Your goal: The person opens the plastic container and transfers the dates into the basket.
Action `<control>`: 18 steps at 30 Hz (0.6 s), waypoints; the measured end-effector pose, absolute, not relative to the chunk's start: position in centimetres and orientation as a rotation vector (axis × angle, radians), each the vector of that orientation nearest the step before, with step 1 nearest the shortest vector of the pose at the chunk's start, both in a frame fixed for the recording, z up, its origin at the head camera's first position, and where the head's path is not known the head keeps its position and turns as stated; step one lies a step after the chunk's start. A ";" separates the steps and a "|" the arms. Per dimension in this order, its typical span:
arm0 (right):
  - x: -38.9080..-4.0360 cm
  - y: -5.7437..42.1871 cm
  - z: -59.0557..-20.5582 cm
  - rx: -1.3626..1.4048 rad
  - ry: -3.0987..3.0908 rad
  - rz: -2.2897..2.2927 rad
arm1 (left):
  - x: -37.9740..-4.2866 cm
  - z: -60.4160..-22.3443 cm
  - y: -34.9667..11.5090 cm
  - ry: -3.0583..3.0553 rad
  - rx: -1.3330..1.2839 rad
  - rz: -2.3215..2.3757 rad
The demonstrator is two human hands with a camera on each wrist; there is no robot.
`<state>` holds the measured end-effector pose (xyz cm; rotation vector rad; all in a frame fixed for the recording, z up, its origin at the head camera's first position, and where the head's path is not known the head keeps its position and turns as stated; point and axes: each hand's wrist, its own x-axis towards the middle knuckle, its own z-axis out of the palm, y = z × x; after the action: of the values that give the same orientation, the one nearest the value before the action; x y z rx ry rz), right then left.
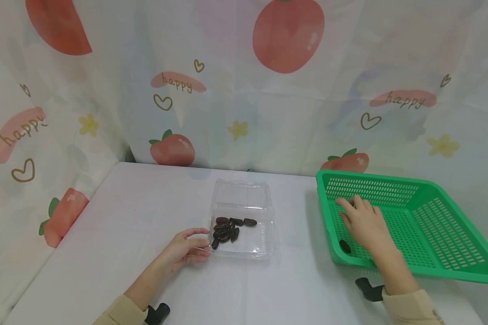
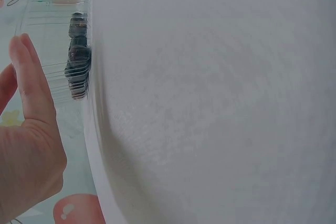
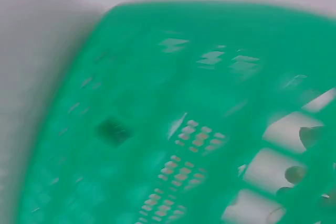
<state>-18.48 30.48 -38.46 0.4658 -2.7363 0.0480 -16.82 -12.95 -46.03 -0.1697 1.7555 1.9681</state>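
Observation:
A clear plastic clamshell box point(image 1: 264, 243) lies with its lid point(image 1: 241, 192) up at the back. Several dark brown dates point(image 1: 226, 232) are grouped toward its left side. My left hand point(image 1: 185, 247) is at the box's left wall, fingers extended and fingertips right at the edge. The left wrist view shows that hand point(image 2: 31, 124) with straight fingers beside the box point(image 2: 52, 51). My right hand point(image 1: 366, 225) hangs over the green basket point(image 1: 423, 266), its fingers spread and loosely bent. One dark date point(image 1: 344, 246) lies in the basket's near left corner, below that hand.
A white cloth covers the table point(image 1: 146, 203). The basket stands at the right, with a slotted, raised rim. Behind the table hangs a printed curtain point(image 1: 236, 99) with fruit and hearts. The right wrist view is blurred and shows the basket point(image 3: 157, 77) without the hand.

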 end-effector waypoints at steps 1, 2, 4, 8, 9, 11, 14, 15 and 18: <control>-18.4 29.9 -38.2 0.468 -2.720 0.059 | -16.8 -46.0 -13.0 1.755 -0.167 1.969; -18.3 29.3 -37.8 0.472 -2.711 0.067 | -16.8 -46.0 -13.0 1.754 -0.169 1.969; -18.1 28.1 -37.3 0.492 -2.691 0.080 | -16.8 -46.0 -13.0 1.752 -0.171 1.970; -18.0 25.8 -36.9 0.555 -2.632 0.103 | -16.8 -45.9 -13.1 1.752 -0.174 1.969; -18.0 25.2 -36.9 0.571 -2.616 0.112 | -16.8 -45.9 -13.1 1.753 -0.173 1.970; -18.2 24.2 -37.1 0.599 -2.586 0.129 | -16.8 -45.9 -13.1 1.753 -0.173 1.972; -18.5 22.8 -37.5 0.645 -2.554 0.118 | -16.8 -45.9 -13.0 1.753 -0.173 1.974; -18.6 22.3 -37.6 0.660 -2.553 0.111 | -16.8 -45.9 -13.0 1.753 -0.172 1.974; -18.8 20.8 -38.1 0.706 -2.578 0.087 | -16.8 -45.9 -13.0 1.757 -0.170 1.971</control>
<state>-18.81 20.81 -38.06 0.7064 -2.5785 0.0872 -16.82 -12.96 -45.86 -0.1697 1.7569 1.9708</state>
